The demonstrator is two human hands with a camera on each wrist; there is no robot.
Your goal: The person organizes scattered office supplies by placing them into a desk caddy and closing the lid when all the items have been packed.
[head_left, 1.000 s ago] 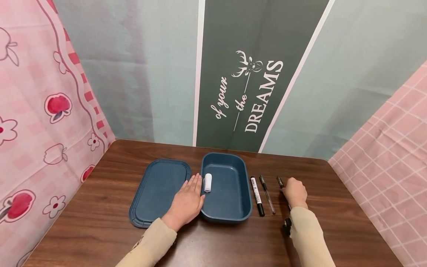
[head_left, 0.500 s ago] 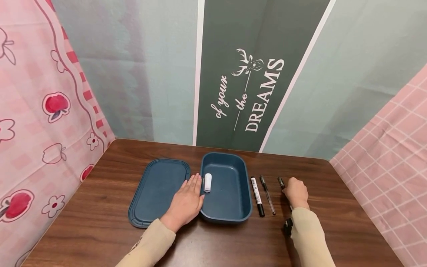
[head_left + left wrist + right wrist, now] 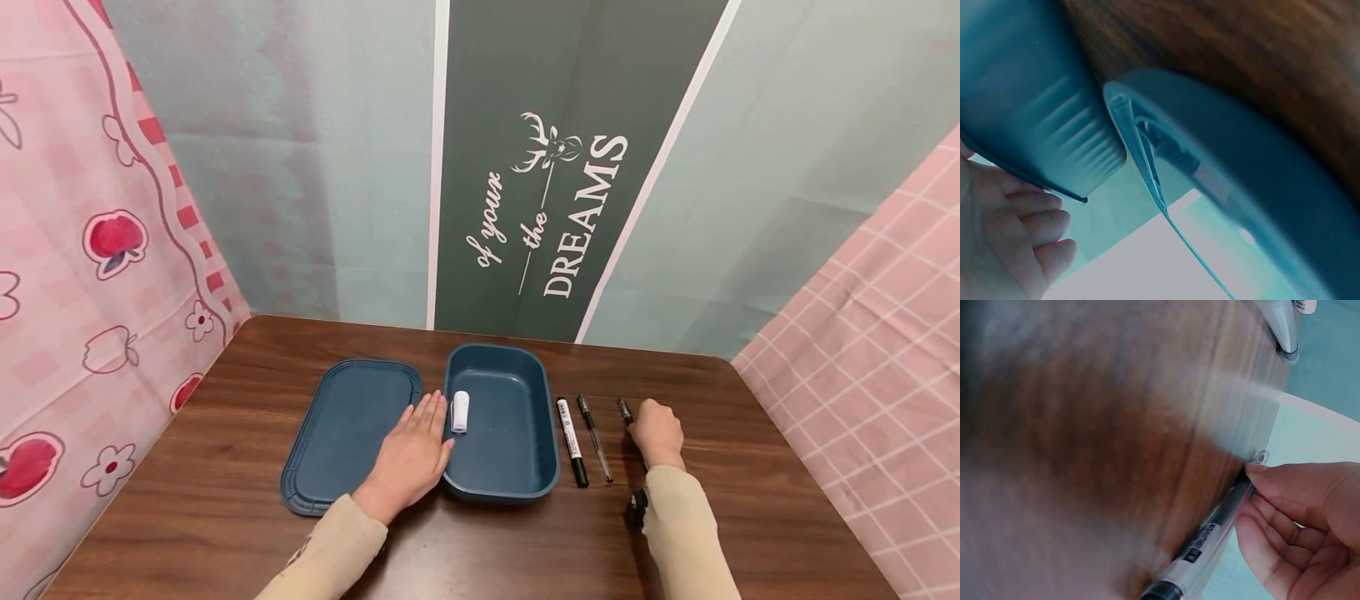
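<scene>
Pinching the pen [image 3: 1210, 528] nearest the tabletop's [image 3: 750, 467] right edge was the right hand [image 3: 657, 431]. Left hand [image 3: 409, 454], fingers straight, touched the box [image 3: 502, 450].

Blue box [image 3: 501, 433] stands open, one pen [image 3: 1202, 540] pinched.

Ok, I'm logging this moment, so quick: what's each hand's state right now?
Left hand: open, at the side of the box.
Right hand: holding a pen in a pinch.
</scene>
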